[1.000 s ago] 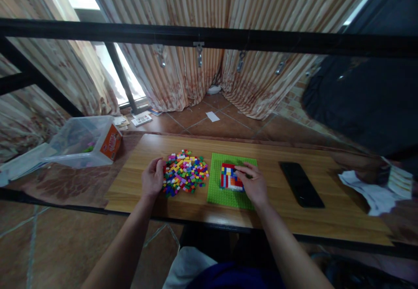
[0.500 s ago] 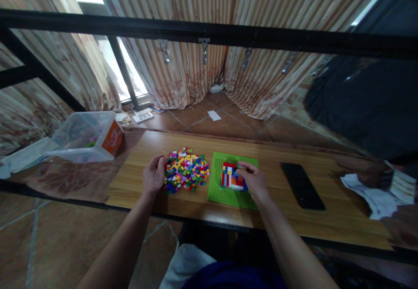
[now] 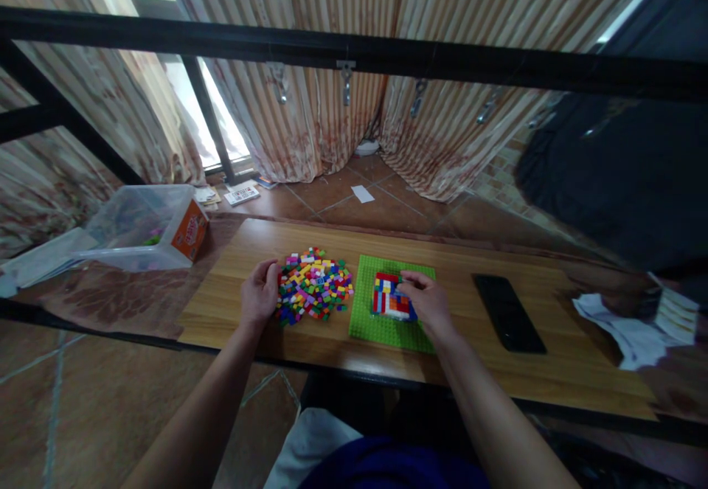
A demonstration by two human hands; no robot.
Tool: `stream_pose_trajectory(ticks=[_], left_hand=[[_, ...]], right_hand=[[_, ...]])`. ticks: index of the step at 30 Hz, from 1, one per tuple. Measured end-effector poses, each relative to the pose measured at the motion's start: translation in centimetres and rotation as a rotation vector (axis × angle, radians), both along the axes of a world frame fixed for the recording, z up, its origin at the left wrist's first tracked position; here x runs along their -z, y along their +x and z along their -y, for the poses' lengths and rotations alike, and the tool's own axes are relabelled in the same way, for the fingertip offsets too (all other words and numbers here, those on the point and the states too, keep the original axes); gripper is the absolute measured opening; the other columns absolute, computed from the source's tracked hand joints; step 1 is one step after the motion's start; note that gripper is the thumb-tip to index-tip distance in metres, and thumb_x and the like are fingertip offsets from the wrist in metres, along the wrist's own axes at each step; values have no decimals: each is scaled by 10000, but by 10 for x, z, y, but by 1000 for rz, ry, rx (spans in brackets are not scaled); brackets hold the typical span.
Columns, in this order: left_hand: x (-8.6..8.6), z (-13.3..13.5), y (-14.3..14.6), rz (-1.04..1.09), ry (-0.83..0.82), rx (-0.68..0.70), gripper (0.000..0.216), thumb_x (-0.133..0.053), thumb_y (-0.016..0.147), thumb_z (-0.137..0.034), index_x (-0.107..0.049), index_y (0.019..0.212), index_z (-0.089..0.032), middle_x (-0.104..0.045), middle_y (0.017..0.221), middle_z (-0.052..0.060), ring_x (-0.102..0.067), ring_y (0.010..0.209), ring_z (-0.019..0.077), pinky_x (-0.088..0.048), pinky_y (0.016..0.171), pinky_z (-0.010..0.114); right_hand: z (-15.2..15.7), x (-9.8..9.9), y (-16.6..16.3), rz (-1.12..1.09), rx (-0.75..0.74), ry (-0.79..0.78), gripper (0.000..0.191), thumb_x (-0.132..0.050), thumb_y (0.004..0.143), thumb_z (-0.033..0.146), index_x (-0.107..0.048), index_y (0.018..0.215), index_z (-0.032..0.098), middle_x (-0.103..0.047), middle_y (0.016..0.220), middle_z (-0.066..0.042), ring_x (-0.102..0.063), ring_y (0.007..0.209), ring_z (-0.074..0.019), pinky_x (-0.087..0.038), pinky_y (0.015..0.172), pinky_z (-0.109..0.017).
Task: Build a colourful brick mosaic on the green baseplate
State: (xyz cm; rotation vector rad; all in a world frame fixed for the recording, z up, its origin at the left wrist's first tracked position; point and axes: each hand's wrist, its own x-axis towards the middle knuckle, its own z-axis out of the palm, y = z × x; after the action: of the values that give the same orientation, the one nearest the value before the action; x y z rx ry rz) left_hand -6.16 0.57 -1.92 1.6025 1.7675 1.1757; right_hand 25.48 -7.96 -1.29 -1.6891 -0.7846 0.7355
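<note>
A heap of small coloured bricks point(image 3: 314, 285) lies on the wooden table point(image 3: 525, 371). To its right is a green baseplate point(image 3: 381, 327) with a block of red, white, blue and orange bricks point(image 3: 388, 300) built on it. My left hand point(image 3: 259, 294) rests at the left edge of the heap, fingers curled against the bricks. My right hand point(image 3: 425, 301) sits on the right side of the built block, fingers bent and pinched at its top right corner. What the fingertips hold is too small to name.
A black phone point(image 3: 507, 312) lies right of the baseplate. White crumpled paper point(image 3: 630, 334) sits at the far right. A clear plastic bin with an orange label point(image 3: 149, 227) stands off the table's left end. A black metal bar point(image 3: 354, 50) crosses overhead.
My right hand has curled its fingers in toward the top right corner of the built block. My left hand stays at the heap's edge. The view has shifted slightly.
</note>
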Motion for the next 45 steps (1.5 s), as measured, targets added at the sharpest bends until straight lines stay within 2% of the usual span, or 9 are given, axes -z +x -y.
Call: stream_pose_trajectory(ticks=[6, 11, 13, 17, 22, 27, 32, 38, 45], left_hand=[[-4, 2, 1, -5, 6, 11, 377, -462, 851, -415, -684, 1038, -175, -734, 934, 68, -665, 869, 205, -496, 823, 302], [-3, 1, 0, -14, 2, 6, 383, -461, 852, -423, -684, 1048, -181, -736, 929, 69, -665, 875, 209, -493, 820, 307], [-1, 0, 0, -35, 6, 6, 383, -457, 855, -424, -687, 1040, -181, -736, 943, 74, -663, 897, 215, -490, 824, 311], [1, -2, -1, -64, 24, 15, 385, -439, 864, -418, -692, 1027, -178, -730, 986, 81, -655, 945, 219, -483, 844, 312], [-2, 1, 1, -50, 16, 17, 380, -441, 873, -410, -691, 1031, -171, -729, 990, 73, -657, 930, 206, -486, 850, 302], [-5, 6, 1, -54, 24, 42, 366, -425, 899, -378, -686, 1044, -168, -725, 1007, 79, -656, 948, 211, -492, 857, 309], [-3, 7, 0, -63, 40, 45, 326, -426, 911, -326, -667, 1081, -185, -715, 1058, 73, -643, 1001, 215, -488, 900, 333], [5, 4, 0, -102, 54, 129, 363, -535, 804, -151, -622, 1155, -190, -717, 1084, 49, -627, 1028, 210, -468, 962, 358], [6, 2, 2, -195, 28, 127, 392, -602, 785, -215, -606, 1176, -199, -734, 983, 29, -631, 978, 203, -454, 951, 350]], right_hand=[[1, 3, 3, -10, -28, 28, 402, -734, 555, 332, -722, 932, 193, -719, 846, -30, -654, 780, -195, -509, 781, -360], [21, 4, 13, 27, 29, 132, 558, -708, 662, 483, -650, 1129, 183, -680, 1057, -89, -620, 956, -222, -484, 863, -401], [33, 1, 12, 136, 28, 116, 594, -685, 705, 508, -613, 1199, 186, -652, 1129, -112, -595, 1024, -244, -463, 899, -430], [51, -6, -1, 443, -143, 61, 679, -692, 716, 523, -537, 1299, 210, -546, 1315, -129, -498, 1207, -279, -375, 1028, -472], [52, 1, -10, 686, -282, 8, 780, -658, 732, 551, -426, 1389, 199, -411, 1443, -144, -387, 1324, -302, -308, 1099, -491], [46, 12, 7, 780, -383, -10, 777, -635, 751, 547, -397, 1405, 203, -419, 1434, -137, -395, 1314, -302, -304, 1107, -486], [49, 13, 30, 798, -459, -15, 774, -607, 769, 532, -359, 1427, 210, -420, 1430, -127, -405, 1303, -299, -310, 1103, -482], [50, 10, 41, 847, -491, -51, 752, -594, 764, 550, -387, 1402, 211, -446, 1409, -127, -426, 1290, -314, -311, 1097, -507], [51, 9, 37, 820, -467, -54, 716, -570, 767, 600, -443, 1348, 201, -428, 1416, -133, -414, 1306, -314, -321, 1099, -494]])
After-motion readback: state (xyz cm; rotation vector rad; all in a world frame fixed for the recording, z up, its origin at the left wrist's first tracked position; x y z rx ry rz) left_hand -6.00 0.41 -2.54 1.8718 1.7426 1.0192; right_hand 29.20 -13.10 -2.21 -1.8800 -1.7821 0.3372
